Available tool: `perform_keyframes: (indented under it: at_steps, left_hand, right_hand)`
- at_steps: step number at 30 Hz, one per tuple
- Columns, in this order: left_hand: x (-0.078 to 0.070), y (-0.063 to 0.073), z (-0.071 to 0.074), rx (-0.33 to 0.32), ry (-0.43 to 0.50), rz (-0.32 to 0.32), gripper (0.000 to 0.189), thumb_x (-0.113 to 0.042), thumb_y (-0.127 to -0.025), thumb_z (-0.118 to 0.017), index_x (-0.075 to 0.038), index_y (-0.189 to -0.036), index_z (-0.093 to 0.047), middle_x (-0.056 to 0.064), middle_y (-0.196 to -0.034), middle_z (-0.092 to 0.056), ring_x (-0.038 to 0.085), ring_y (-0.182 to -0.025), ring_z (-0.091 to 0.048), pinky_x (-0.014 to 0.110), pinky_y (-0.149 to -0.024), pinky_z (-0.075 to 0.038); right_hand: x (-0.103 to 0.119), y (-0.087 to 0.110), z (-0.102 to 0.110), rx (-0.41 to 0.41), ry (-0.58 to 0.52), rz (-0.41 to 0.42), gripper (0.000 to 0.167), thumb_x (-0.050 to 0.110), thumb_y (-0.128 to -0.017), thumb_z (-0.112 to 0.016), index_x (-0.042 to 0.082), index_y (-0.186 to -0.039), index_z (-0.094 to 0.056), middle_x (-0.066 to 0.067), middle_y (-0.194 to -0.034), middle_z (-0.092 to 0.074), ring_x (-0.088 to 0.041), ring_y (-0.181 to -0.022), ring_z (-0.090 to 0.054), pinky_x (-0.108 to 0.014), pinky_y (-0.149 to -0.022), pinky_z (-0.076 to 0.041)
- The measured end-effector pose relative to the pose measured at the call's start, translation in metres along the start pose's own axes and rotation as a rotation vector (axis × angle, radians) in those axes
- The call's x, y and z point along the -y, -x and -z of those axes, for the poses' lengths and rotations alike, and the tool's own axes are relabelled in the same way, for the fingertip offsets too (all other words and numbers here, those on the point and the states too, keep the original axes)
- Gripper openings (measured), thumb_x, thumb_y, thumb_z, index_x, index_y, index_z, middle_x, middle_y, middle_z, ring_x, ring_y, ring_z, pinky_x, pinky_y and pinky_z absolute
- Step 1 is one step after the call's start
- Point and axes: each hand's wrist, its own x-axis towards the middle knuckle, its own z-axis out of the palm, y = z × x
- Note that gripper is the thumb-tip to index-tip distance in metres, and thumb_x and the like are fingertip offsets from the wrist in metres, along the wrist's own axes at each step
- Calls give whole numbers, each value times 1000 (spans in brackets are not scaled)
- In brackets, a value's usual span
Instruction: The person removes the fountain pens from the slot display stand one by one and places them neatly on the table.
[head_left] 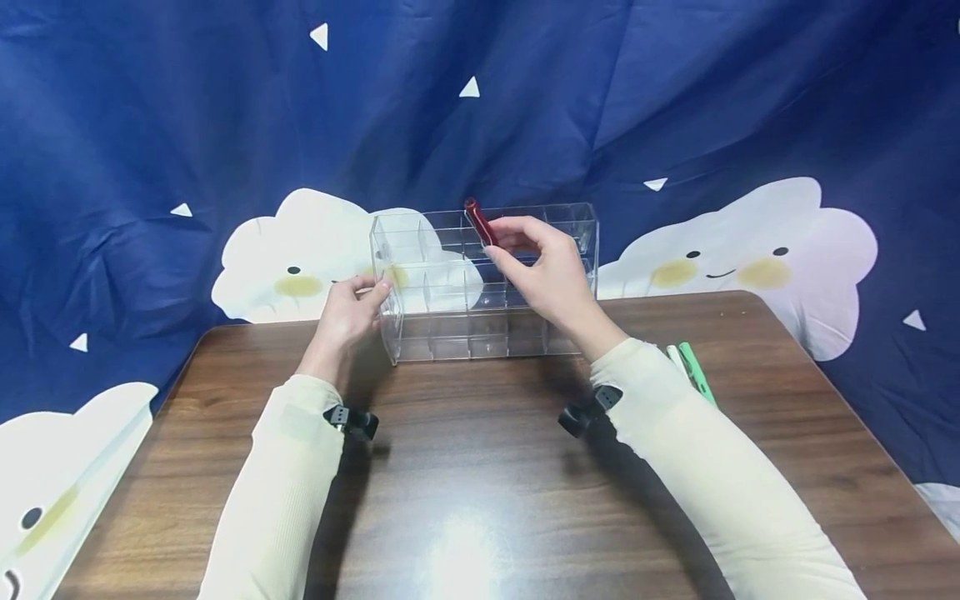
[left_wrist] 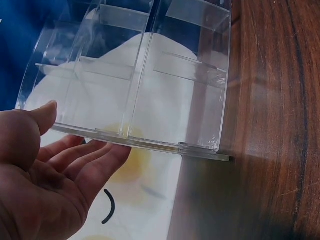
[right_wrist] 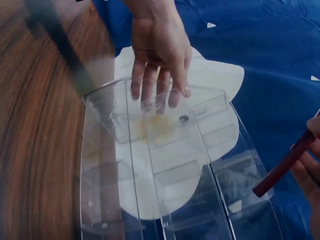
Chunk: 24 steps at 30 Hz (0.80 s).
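A clear plastic organizer (head_left: pixel 487 323) with rows of compartments stands at the table's back edge. At its left end, my left hand (head_left: pixel 351 310) holds the side wall. The left wrist view shows the thumb (left_wrist: pixel 47 116) near the wall's edge and the fingers (left_wrist: pixel 100 162) against its outer face. Over the upper compartments, my right hand (head_left: pixel 551 265) pinches a glossy dark red pen (head_left: pixel 480 222) between thumb and fingers. The pen tilts, its free end up and to the left in the head view. In the right wrist view the pen (right_wrist: pixel 280 172) overlaps the organizer's edge.
On the brown wooden table (head_left: pixel 465 467), a green pen (head_left: pixel 697 372) and a white pen (head_left: pixel 676 358) lie right of the organizer, partly hidden by the right sleeve (head_left: pixel 697 450). A blue curtain (head_left: pixel 525 100) with white clouds hangs directly behind the table.
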Motion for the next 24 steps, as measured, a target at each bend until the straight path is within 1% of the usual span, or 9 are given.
perform_keyframes:
  at_steps: [5,10,14,18,21,24]
  left_hand:
    - [1,1,0,0,-17,1,55,-31,-113,-59,2,-156,-50,28,-154,-59,40,-137,-65,49,-115,-58]
    - [0,1,-1,-1,-18,-5,54,-30,-113,-59,3,-156,-50,29,-152,-60,40,-136,-65,49,-114,-58]
    - [0,0,-3,4,-10,-13,55,-30,-113,-59,3,-155,-51,29,-152,-60,40,-137,-65,49,-115,-58]
    - [1,0,-4,5,-9,-7,54,-30,-113,-59,2,-155,-51,28,-153,-60,39,-138,-65,49,-115,-58]
    - [2,0,-2,-8,-4,-9,54,-30,-113,-60,2,-155,-51,29,-152,-60,40,-137,-65,49,-115,-58]
    - [2,0,-1,-13,-9,-15,54,-30,-113,-60,3,-155,-51,29,-153,-59,40,-138,-64,49,-115,-58]
  right_hand:
    - [-6,9,9,2,37,28,33,4,-96,-81,2,-128,-75,-15,-114,-80,-25,-103,-75,-41,-101,-65]
    - [-13,17,17,8,67,79,35,1,-95,-81,0,-129,-74,-16,-114,-79,-26,-101,-75,-38,-96,-65]
    - [-16,24,25,8,99,119,35,-2,-94,-80,-2,-129,-73,-17,-113,-79,-25,-98,-74,-28,-92,-64]
    - [-19,31,32,13,118,127,36,-4,-93,-80,-3,-128,-73,-18,-110,-79,-26,-95,-74,-14,-89,-59]
    - [-21,36,36,16,136,119,39,-3,-92,-82,-3,-129,-72,-19,-110,-79,-27,-95,-74,-8,-90,-56]
    - [-25,42,42,9,157,100,40,-4,-91,-82,-2,-130,-72,-18,-110,-78,-28,-96,-74,-7,-90,-55]
